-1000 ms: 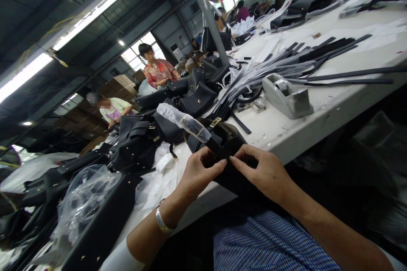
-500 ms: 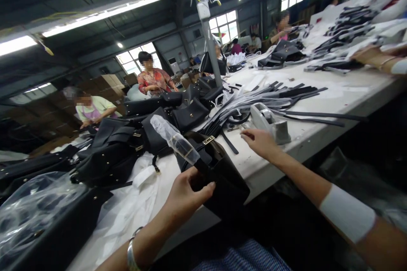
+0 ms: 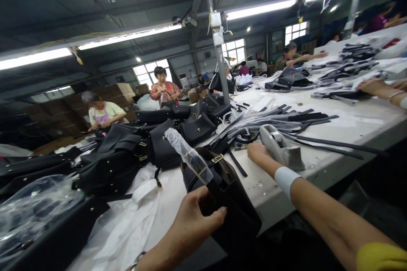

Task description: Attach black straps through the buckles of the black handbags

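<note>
My left hand [image 3: 197,220] is closed on a black bag [image 3: 235,203] at the table's front edge, its thumb and fingers around the base of the handle. Clear plastic film [image 3: 189,154] wraps that handle, which points up and left. A gold buckle [image 3: 218,158] shows on the bag's rim. Beyond the bag, my right hand [image 3: 257,152] is closed beside the left side of a grey tape dispenser [image 3: 281,148]; what its fingers hold, if anything, is hidden.
Black and grey straps [image 3: 270,119] lie behind the dispenser. Black bags [image 3: 114,152] and white wrapping [image 3: 136,211] fill the left side. A metal post [image 3: 221,67] rises behind. Several people work around the table; another person's hand [image 3: 370,85] is at the right.
My right hand has gone from partly open in front of the dispenser to closed beside it, the arm reaching further in. The view has shifted; my left hand still holds the bag.
</note>
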Motion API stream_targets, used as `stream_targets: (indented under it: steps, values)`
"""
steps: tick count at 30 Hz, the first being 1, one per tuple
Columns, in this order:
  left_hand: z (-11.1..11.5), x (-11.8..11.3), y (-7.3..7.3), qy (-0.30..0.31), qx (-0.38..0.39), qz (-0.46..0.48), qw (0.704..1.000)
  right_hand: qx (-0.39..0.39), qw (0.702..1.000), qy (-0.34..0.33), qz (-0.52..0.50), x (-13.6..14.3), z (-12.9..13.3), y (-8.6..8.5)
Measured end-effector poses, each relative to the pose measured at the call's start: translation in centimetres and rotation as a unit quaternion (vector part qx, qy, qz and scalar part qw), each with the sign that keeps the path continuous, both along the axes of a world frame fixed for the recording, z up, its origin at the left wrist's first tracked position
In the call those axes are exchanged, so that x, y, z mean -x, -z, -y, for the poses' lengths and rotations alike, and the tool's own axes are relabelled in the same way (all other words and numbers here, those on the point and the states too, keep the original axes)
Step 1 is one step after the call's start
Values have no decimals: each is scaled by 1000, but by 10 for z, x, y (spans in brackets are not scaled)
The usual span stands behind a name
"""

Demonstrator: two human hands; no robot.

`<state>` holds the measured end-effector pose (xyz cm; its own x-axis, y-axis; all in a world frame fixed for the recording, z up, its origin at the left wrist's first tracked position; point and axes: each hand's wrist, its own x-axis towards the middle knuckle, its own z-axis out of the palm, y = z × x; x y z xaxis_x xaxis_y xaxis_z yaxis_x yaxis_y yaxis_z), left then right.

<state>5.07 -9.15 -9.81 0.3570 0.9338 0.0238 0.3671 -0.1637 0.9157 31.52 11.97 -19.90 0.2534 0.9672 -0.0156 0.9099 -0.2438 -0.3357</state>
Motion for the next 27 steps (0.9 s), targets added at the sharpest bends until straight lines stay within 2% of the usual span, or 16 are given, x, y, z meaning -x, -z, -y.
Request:
stream_targets:
  steps: [2, 5, 8, 12, 14, 15, 17, 19, 21, 23, 25, 27]
  values:
    - [0, 0, 0, 7, 0, 8, 1000, 1, 997, 27, -79, -8, 4, 0]
    - [-2, 0, 2, 20, -4, 22, 1000, -11, 974, 49, -219, -24, 22, 2]
    - [-4, 0, 4, 27, -9, 28, 999, -42, 929, 47, -364, -33, 57, 9]
    - [-5, -1, 3, 31, -7, 25, 999, -130, 851, 27, -509, -28, 119, 13]
    - [-4, -2, 2, 30, -5, 24, 999, -170, 805, 11, -568, -22, 152, 10]
    - [-4, -2, 1, 28, -3, 24, 999, -175, 773, -5, -610, -19, 168, 8]
    - [-3, -2, 0, 23, 0, 24, 999, -127, 668, -34, -733, -13, 196, 1]
    - [-3, -3, -1, 21, 1, 25, 999, -72, 603, -37, -793, -5, 219, -5]
    - [-2, -3, -1, 23, 3, 30, 999, -69, 597, -28, -799, 6, 237, -10]
    - [-1, -3, -2, 22, 8, 33, 999, -104, 616, -37, -780, 21, 253, -17]
    - [-1, -3, -1, 19, 11, 35, 999, -127, 666, -63, -732, 39, 267, -26]
    - [-2, -3, -1, 21, 10, 39, 999, -141, 738, -77, -655, 56, 279, -34]
